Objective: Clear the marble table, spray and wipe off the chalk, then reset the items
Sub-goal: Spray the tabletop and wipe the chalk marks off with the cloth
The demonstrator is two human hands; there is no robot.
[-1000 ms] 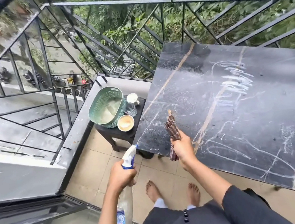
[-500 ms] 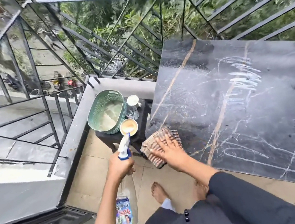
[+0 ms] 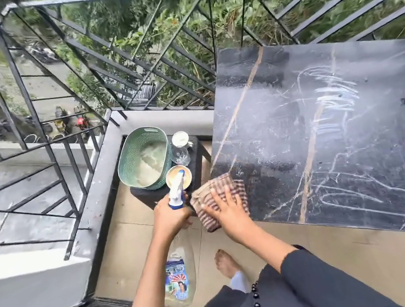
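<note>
At the table's [image 3: 285, 141] near corner, flat right hand [image 3: 226, 211] presses cloth [image 3: 203, 192]; left hand [image 3: 170, 216] grips spray bottle [image 3: 177, 192].

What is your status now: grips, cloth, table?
Left grip holds spray bottle. Right grip flat, pressing cloth on marble table corner. Chalk marks not yet wiped. Nothing blocks the cloth.

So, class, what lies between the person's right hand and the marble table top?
The striped cloth, pressed flat under the right hand on the marble table's near corner; the head view shows it.
</note>
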